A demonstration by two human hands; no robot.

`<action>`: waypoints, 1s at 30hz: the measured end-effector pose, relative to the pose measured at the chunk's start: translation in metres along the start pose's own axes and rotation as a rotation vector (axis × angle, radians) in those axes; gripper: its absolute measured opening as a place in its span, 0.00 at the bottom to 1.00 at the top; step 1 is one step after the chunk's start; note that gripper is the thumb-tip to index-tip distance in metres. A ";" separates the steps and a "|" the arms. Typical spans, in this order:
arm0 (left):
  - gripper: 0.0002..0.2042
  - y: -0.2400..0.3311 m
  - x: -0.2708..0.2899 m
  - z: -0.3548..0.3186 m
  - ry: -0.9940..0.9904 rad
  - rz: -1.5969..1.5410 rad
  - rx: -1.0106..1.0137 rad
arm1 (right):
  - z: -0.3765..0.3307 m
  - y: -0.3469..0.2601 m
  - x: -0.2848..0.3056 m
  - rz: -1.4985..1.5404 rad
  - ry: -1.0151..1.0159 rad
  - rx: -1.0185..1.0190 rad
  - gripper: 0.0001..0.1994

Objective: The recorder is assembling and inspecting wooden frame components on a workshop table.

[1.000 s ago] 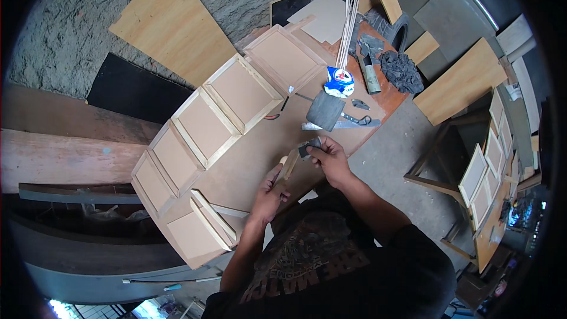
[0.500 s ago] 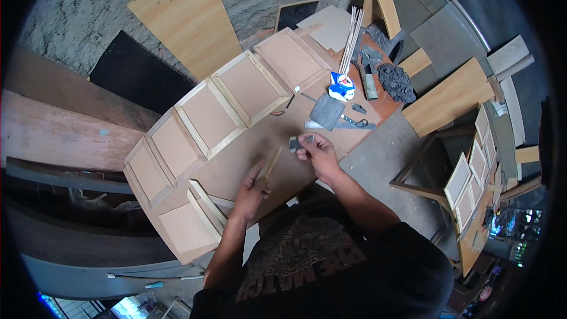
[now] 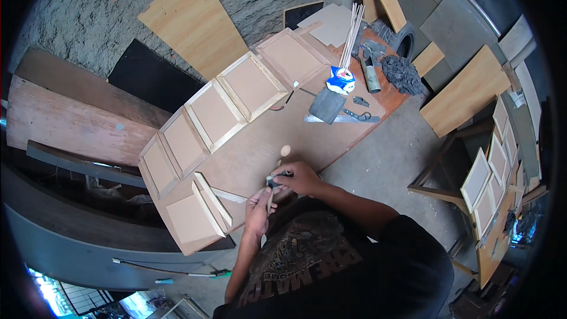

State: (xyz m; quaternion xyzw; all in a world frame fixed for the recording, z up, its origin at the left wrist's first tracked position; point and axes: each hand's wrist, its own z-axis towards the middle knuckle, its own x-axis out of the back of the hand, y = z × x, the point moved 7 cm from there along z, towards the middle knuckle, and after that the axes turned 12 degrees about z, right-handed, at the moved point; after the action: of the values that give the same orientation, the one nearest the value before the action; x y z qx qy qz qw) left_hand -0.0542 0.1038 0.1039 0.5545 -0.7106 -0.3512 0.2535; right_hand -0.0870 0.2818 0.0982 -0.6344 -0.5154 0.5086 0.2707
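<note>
Far left it's just old planks (image 3: 71,124) and a dark board (image 3: 147,80) leaning by the rough wall, nothing I need to worry about. Then the long worktable (image 3: 331,142) with a row of framed panels (image 3: 215,115) running diagonally along its far side, plus one more panel (image 3: 192,218) with a loose trim strip at the near left corner, close by my left hand (image 3: 258,212). That hand is curled around the lower end of a thin wooden stick (image 3: 277,174) with a rounded knob on top, holding it up off the table edge right in front of my chest. My right hand (image 3: 298,178) is pinched shut on a small dark bit, looks like sandpaper or a little block, can't really tell, pressed against the stick about midway. For this kind of rubbing I'd say keep the left grip firm and low, run the right hand along the length and not across, and rotate the stick a bit each pass so it stays round. Room-wise, the bare patch of table ahead of me is the safe zone; the near edge is right under my wrists, so anything dropped probably goes to the floor. Further right there's a clutter of tools, a blue and white packet (image 3: 341,80), a grey sheet (image 3: 326,105) and scissors (image 3: 356,115), well apart from my hands, and a stand with more panels (image 3: 490,183) beyond that.
</note>
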 end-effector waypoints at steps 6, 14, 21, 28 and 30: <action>0.12 -0.035 0.008 0.001 0.016 0.006 -0.046 | -0.003 0.002 0.003 -0.235 -0.166 -0.095 0.15; 0.08 -0.078 0.080 0.046 0.252 0.256 -0.255 | 0.056 -0.011 0.102 -0.194 0.468 0.006 0.20; 0.05 -0.086 0.096 0.058 0.233 0.266 -0.193 | 0.128 -0.063 0.161 -0.981 0.646 0.237 0.37; 0.09 -0.102 0.102 0.057 0.204 0.475 -0.035 | 0.196 -0.072 0.185 -1.069 0.642 0.080 0.47; 0.10 -0.098 0.101 0.055 0.212 0.486 -0.053 | 0.203 -0.071 0.188 -1.086 0.655 0.044 0.48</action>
State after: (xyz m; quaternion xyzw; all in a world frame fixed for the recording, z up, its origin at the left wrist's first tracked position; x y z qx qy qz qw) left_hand -0.0618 0.0042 -0.0094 0.3943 -0.7831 -0.2383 0.4178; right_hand -0.3103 0.4424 0.0226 -0.3994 -0.6437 0.0885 0.6467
